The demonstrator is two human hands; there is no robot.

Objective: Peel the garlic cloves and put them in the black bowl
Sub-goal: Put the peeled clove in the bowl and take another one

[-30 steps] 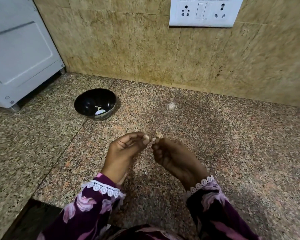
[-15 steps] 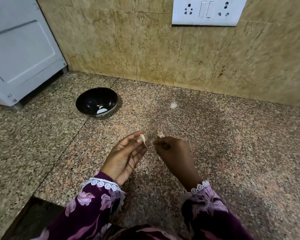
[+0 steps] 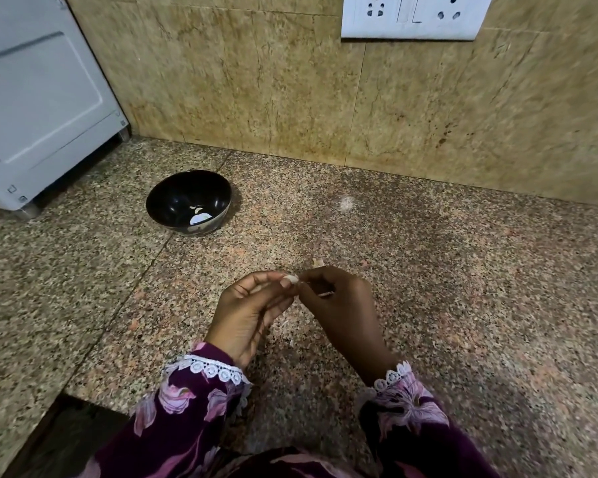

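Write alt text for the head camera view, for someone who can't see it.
Two hands meet over a speckled granite counter: the left hand pinches a garlic clove while the right hand picks at it. A black bowl holding pale pieces sits beyond, to the left.

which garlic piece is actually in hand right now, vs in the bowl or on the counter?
The pale garlic clove pinched at the left hand's fingertips, with the right hand picking at it. The others lie in the black bowl or loose on the counter.

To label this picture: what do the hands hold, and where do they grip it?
The left hand pinches a garlic clove at its fingertips. The right hand pinches at the clove's other end.
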